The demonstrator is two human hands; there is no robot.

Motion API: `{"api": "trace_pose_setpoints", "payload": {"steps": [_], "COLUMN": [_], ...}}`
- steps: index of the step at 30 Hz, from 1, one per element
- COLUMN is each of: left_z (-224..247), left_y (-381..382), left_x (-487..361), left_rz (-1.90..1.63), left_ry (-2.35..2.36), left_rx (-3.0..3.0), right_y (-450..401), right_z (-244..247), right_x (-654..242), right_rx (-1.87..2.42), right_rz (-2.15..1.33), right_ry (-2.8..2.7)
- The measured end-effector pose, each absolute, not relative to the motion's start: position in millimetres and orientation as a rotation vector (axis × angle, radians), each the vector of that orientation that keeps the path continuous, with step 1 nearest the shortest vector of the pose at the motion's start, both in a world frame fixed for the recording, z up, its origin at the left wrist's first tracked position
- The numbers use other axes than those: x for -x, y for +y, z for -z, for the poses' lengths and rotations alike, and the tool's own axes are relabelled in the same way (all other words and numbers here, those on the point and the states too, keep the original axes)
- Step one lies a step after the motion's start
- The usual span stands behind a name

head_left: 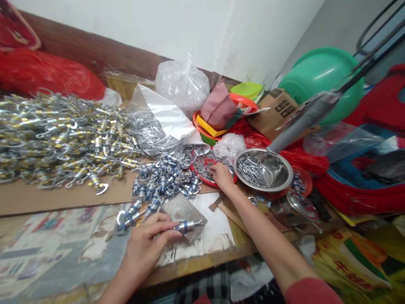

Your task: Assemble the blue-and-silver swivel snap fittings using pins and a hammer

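My left hand (154, 236) grips a silver-and-blue metal hook fitting (186, 226) between thumb and fingers, its slim end pointing right. Below the fitting is a flat grey metal plate (191, 207) on a white sheet. My right hand (223, 176) reaches into a red tray (193, 169) of small silver metal parts; its fingers are curled together among them, and what they pinch is hidden. Just beyond my left hand lies a pile of blue-and-silver hook fittings (161, 179).
A large heap of yellow-and-silver hook fittings (63, 139) covers the left on cardboard (47, 200). A steel bowl (278, 173) of metal pins stands right of the tray. Behind are a clear plastic bag (182, 84) and a cardboard box (275, 109). A grey-handled bar (303, 120) slants over the bowl.
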State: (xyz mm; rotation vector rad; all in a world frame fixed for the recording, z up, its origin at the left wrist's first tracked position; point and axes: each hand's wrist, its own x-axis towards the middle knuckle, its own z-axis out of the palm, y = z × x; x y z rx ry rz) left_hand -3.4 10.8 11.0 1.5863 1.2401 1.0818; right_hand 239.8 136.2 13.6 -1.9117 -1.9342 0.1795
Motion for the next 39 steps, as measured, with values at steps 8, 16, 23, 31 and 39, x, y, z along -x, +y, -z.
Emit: {"api": "trace_pose_setpoints", "payload": {"steps": [8,16,23,31,39], "left_z": [-6.5,-11.5,-17.0,-26.6,-36.4], "left_y": [8.2,11.5,10.9,9.1,7.8], "left_x": [5.4,4.4,4.2,9.3,10.5], "left_rz": [-1.106,-1.182,-1.141,-0.996,-1.063], "left_ry": [1.291,1.246,1.157,1.165,1.219], "left_rx": [-1.587,-1.587,-1.639,-1.494,-1.725], "right_y": [38.1,4.2,-0.1,-10.9,-4.5], "right_z": [-33.4,-32.5,-30.9,-26.8,-27.0], "right_x": [-178.5,-151.7,-149.9,-168.9,-171.7], "right_rx": [1.492,1.226,1.227,0.841,0.746], "right_rz": [-0.528,-0.917,-0.964,-0.199,-0.006], "right_ry": [-1.735,-1.6,-1.512,-2.087,-2.158]}}
